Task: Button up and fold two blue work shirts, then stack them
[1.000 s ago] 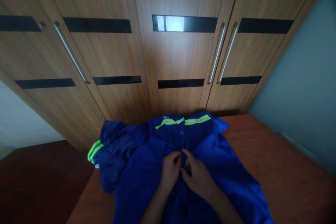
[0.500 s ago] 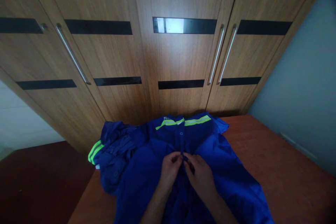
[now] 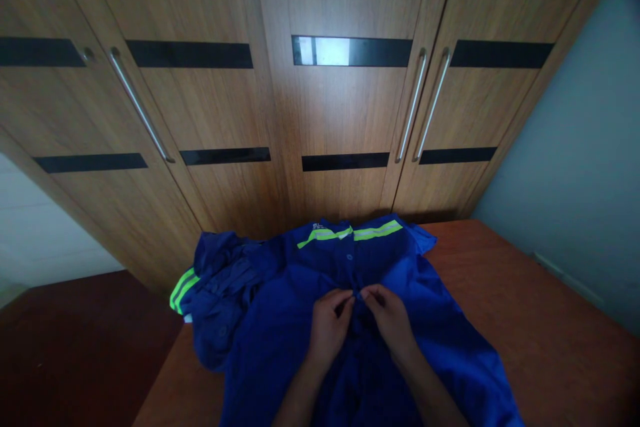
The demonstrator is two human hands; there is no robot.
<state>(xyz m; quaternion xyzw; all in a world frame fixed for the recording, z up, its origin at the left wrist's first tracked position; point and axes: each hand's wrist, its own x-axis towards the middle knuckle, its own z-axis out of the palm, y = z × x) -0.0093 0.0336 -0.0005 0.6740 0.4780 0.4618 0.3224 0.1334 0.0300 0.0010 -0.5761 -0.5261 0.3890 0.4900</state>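
A blue garment (image 3: 280, 347), which looks like a work shirt or coverall, lies spread with its front up and a neon-yellow reflective stripe (image 3: 377, 231) near the top. Along its front opening runs a placket with a button (image 3: 349, 257) visible above my hands. My left hand (image 3: 332, 320) pinches the placket edge from the left. From the right, my right hand (image 3: 386, 313) pinches the same edge, its fingertips almost meeting those of the left. Whatever small part sits between the fingertips is hidden.
Bunched blue cloth (image 3: 220, 300) with a neon stripe lies at the left. The garment rests on a reddish-brown wooden surface (image 3: 540, 333). Behind it stands a wooden wardrobe (image 3: 345, 107) with metal handles, and a pale wall (image 3: 575, 167) rises at the right.
Both hands have shifted slightly right, the placket bending with them. My right hand's fingers have drawn a little away from the left's, still pinching the cloth.
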